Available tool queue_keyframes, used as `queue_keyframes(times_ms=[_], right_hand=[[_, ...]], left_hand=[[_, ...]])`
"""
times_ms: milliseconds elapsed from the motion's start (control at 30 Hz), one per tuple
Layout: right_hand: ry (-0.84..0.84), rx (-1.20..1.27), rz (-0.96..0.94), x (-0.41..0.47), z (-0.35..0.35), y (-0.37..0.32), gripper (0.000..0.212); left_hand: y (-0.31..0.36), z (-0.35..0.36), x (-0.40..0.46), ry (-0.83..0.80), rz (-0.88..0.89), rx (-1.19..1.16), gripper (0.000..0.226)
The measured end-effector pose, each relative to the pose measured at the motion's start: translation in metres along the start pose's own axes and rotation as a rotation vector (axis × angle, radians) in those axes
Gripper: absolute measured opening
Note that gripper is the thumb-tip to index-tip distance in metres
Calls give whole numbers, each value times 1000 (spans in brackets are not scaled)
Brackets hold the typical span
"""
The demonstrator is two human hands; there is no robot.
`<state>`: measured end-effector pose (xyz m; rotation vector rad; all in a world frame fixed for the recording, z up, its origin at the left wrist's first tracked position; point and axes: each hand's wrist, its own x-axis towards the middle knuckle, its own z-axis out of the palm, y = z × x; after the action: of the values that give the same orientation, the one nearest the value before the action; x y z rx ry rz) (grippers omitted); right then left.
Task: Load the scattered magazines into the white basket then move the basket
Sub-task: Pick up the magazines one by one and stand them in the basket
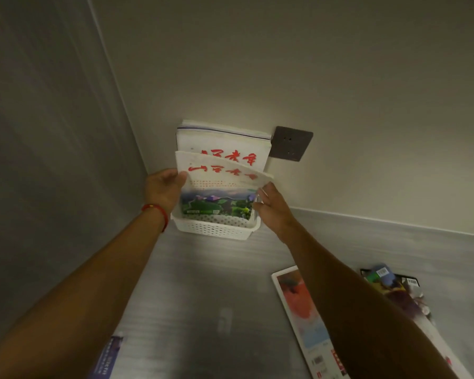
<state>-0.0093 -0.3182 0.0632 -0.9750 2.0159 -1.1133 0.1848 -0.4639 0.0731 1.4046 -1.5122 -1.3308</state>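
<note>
The basket (216,228) sits on the counter (203,296) at the far corner, against the back wall. Magazines (219,149) stand upright in it, leaning on that wall; a wall socket (290,143) is just at their 3 o'clock. A front magazine (219,192) stands in the basket between the left hand (163,191) at 9 o'clock and the right hand (271,209) at 3 o'clock. More magazines (301,310) lie flat at the basket's 5 o'clock, another (107,359) at 7 o'clock.

A white perforated basket (215,230) sits in the corner of the surface, holding upright magazines (222,144) with red titles. The front magazine (219,191), showing a green landscape, stands tilted inside the basket. A red-and-blue-covered magazine (301,310) lies flat nearby; a dark one (394,285) and a purple-edged one (110,356) lie apart.
</note>
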Motion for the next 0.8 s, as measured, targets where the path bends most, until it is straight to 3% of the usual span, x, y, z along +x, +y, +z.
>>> queue_keyframes(times_ms=[200,367,467,533,600,667,800], right_hand=[[1,20,66,-31,-18,28,66],[158,-30,83,-100,-59,103,49],[294,-236,55,-151,-101,159,32],[355,-358,94,-185,-132,192,18],[412,-403,196,-216,-163,224,17],[467,-430,377,-242,-193,258,28],[346,-484,716,-280,-244,303,70]], left_hand=[[-3,11,2,-39,67,182,20],[-34,36,-66,-52,198,255,38],[-57,67,-135,-183,200,262,52],[-72,90,-183,-346,277,361,55],[-86,115,-226,-490,390,450,59],[-94,139,-261,-603,415,478,60],[-109,183,-308,-784,372,605,60]])
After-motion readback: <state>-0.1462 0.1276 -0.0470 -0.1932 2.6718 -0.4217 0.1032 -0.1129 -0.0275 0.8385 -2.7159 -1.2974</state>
